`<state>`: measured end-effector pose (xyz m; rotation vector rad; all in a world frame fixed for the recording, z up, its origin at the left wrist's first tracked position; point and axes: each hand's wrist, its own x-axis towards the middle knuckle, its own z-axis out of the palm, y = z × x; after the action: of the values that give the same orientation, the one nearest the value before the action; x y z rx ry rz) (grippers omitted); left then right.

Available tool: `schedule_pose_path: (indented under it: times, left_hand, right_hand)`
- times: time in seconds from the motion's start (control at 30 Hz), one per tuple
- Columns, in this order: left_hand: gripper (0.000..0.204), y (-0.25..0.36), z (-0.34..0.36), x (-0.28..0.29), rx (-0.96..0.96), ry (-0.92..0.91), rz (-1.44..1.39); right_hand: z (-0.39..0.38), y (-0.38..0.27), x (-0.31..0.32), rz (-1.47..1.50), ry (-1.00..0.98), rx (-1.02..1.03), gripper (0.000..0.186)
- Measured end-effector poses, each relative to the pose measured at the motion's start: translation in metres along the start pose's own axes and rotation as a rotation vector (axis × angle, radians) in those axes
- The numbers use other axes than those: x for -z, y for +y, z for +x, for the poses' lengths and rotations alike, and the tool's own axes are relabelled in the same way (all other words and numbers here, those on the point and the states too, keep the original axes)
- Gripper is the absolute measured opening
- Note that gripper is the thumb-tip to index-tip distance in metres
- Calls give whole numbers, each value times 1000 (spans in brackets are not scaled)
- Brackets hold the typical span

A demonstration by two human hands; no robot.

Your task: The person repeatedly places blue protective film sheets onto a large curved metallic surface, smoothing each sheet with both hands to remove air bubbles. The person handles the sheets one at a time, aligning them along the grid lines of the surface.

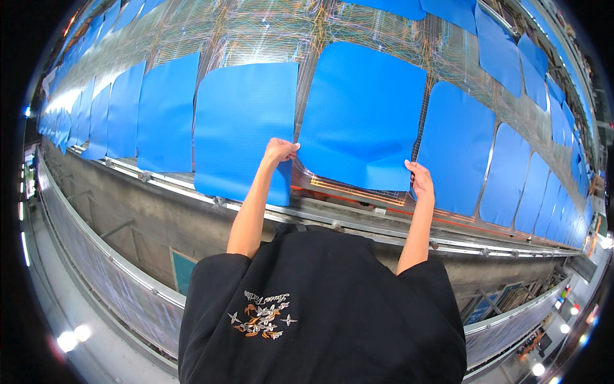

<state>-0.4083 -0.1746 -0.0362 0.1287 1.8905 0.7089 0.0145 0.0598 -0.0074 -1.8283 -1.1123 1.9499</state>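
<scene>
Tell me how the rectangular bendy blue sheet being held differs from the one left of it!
The held rectangular bendy blue sheet buckles near its lower edge; the rectangular bendy blue sheet to its left looks smoother. The held sheet leaves orange lines showing below it; the left sheet reaches lower in the picture. Both are bright blue.

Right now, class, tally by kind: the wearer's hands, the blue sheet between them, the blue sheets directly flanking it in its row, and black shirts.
Hands: 2, left hand and right hand
Middle blue sheet: 1
Flanking sheets: 2, left sheet and right sheet
Black shirt: 1
Total: 6
</scene>
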Motion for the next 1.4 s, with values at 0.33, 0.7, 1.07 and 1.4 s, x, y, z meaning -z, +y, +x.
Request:
schedule_pose_path:
  times: [0.33,0.7,1.07,1.4]
  left_hand:
    - [25,-6,4,-7,-83,29,19]
    - [41,-10,-16,-10,-172,59,-107]
    - [37,-24,-43,-56,-298,487,25]
    - [28,-16,-32,-58,-582,457,524]
  right_hand:
    - [-43,-51,-22,-15,55,324,23]
    - [-56,-64,-29,38,-143,89,20]
    - [-9,40,-11,-607,639,330,57]
    - [-15,34,-14,-887,514,256,34]
